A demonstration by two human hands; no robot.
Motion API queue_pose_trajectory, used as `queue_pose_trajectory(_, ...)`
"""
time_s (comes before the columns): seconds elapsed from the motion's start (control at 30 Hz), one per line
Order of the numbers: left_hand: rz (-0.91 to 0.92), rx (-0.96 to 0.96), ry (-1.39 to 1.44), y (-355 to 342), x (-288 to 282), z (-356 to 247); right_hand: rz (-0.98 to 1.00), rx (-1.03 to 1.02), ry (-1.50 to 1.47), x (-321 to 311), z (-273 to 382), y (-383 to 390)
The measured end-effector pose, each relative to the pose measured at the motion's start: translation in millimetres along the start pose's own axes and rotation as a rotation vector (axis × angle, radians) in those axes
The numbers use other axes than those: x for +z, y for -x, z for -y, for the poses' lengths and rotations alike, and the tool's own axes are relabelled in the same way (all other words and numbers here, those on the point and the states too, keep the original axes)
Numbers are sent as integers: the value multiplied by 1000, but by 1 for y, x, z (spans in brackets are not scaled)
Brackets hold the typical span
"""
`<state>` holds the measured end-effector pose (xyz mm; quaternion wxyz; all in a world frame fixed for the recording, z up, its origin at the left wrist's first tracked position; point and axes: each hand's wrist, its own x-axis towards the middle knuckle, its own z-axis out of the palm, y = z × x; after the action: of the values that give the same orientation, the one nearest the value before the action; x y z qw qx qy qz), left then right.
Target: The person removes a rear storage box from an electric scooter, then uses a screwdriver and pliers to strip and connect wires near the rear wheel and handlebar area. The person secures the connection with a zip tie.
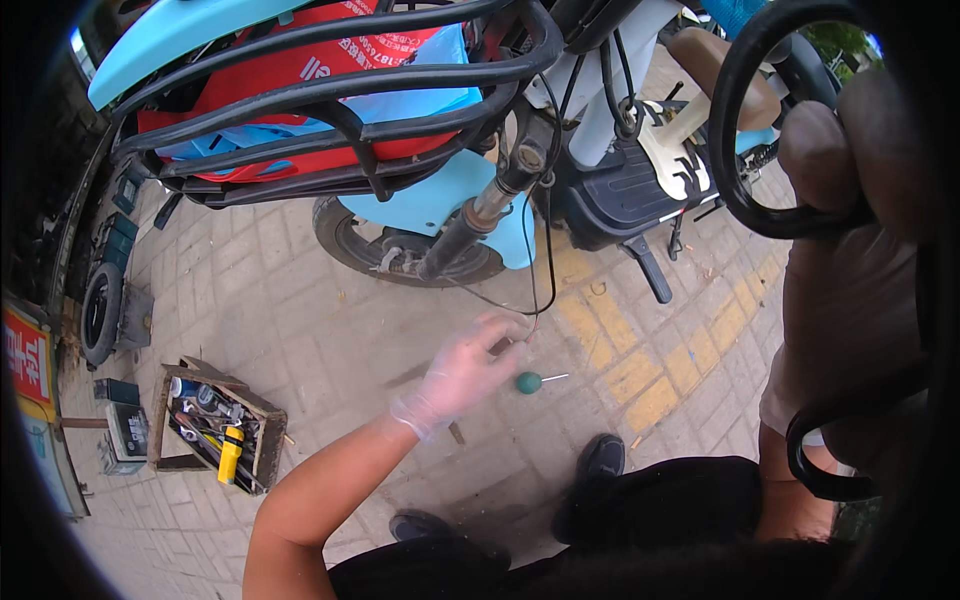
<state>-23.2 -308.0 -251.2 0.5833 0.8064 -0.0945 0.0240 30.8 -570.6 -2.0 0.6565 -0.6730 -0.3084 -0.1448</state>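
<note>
My left hand [470,370], in a translucent glove, has its fingers curled on a thin cable [550,285] hanging beside the front fork [455,235] of a light blue scooter. A green-handled screwdriver [529,382] lies on the paving just right of that hand. My right hand [840,170], gloved and in shadow at the right edge, grips a looped black cable or tube [735,190] near the camera. The front wheel [340,240] and blue mudguard [400,200] are behind my left hand.
A black basket [300,130] holds red and blue bags. A wooden toolbox [262,455] sits at lower left, with batteries [125,440] and a tire [100,310] along the left. A footboard [620,190] and yellow paving strip [645,400] are right. My shoes [602,455] stand below.
</note>
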Motion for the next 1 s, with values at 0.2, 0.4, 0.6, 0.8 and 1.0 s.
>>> queue_pose_trajectory(0.2,40,-355,470,-6,-7,-22,57,-47,36,13,-14,9)
queue_pose_trajectory(0.4,25,-411,757,0,-18,-27,88,11,40,26,-16,17)
queue_pose_trajectory(0.6,-4,-409,676,12,-38,-32,79,298,32,65,-9,15)
queue_pose_trajectory(0.8,-122,-400,602,36,-64,-58,665,463,-84,93,-56,46)
queue_pose_trajectory(1.0,-279,-255,465,48,-80,-75,789,144,485,98,-90,71)
